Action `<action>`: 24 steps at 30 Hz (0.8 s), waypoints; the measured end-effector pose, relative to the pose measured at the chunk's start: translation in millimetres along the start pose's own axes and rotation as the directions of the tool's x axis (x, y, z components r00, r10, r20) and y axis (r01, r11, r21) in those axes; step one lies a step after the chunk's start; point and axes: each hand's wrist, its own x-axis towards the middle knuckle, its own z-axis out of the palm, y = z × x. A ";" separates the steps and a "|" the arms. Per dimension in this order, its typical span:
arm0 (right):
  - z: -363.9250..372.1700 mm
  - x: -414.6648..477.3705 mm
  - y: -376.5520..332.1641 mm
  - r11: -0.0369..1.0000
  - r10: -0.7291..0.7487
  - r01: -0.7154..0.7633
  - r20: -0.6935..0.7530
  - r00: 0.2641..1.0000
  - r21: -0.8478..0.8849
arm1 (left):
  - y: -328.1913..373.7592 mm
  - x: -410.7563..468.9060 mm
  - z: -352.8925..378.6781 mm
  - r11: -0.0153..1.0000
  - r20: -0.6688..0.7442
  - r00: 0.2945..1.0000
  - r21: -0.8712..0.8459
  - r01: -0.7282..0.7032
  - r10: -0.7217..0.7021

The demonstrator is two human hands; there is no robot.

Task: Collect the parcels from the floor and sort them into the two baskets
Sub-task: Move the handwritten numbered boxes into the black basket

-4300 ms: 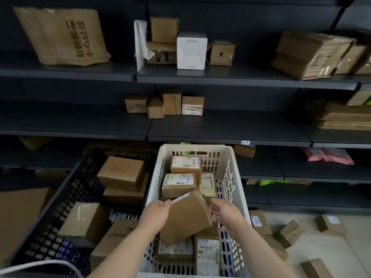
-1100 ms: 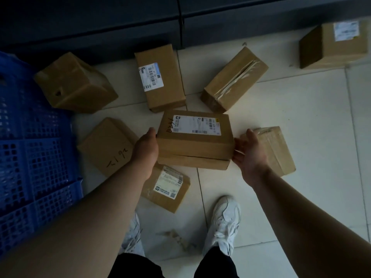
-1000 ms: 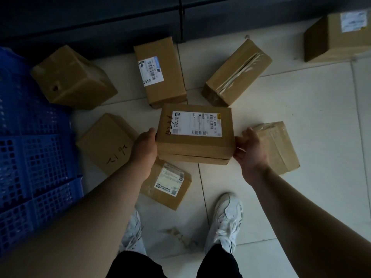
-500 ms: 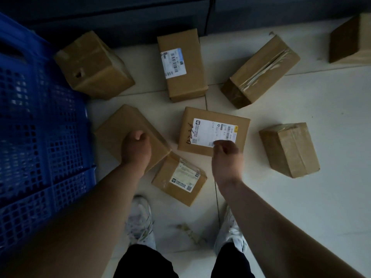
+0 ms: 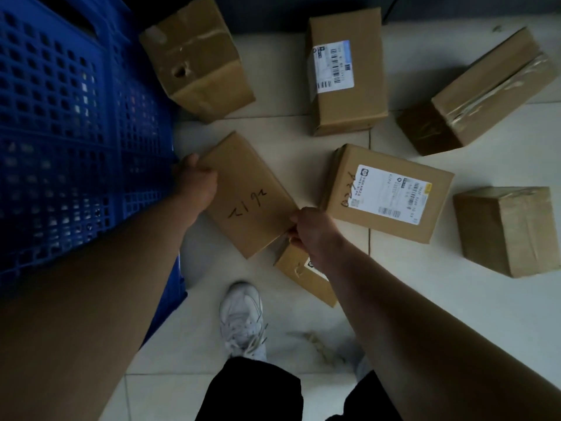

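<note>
I hold the marker-scrawled parcel (image 5: 252, 205) between both grips. My left grip (image 5: 197, 183) curls over its far left corner, just beside the blue basket (image 5: 76, 132). My right grip (image 5: 309, 229) pinches the near right corner, with the fingers tucked at the edge. The parcel lies askew over the pale floor (image 5: 425, 314) with the black writing face up. Its near end covers part of a small labelled parcel (image 5: 300, 278) under my right wrist. I cannot tell whether the held parcel is on the floor or just off it.

Just right of my right grip lies a flat parcel with a white label (image 5: 388, 196). Farther off are a parcel with a hole in it (image 5: 197, 56) against the basket, a parcel with a blue-and-white label (image 5: 346, 71), a taped parcel (image 5: 479, 92) and a squat plain parcel (image 5: 510, 229) at the right. My white shoe (image 5: 243, 317) stands on the tiles below the held parcel.
</note>
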 end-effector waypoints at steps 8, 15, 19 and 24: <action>-37.7 -82.8 -10.8 0.956 -0.264 0.291 -0.361 0.895 0.024 | 24.9 -61.7 -30.2 0.968 -0.259 0.933 0.035 -0.248 0.249; -139.8 -102.9 -23.4 0.904 -0.378 0.424 -0.572 0.728 -0.058 | 60.3 -135.6 23.3 0.932 -0.051 0.939 -0.113 -0.344 0.341; -191.5 -83.6 -20.1 0.909 -0.400 0.392 -0.570 0.718 -0.143 | 73.9 -151.5 67.8 0.937 0.031 0.938 -0.064 -0.343 0.346; -237.4 -58.5 13.3 0.903 -0.311 0.412 -0.474 0.824 0.124 | 60.9 -140.0 94.7 0.916 0.167 0.960 -0.371 -0.150 0.225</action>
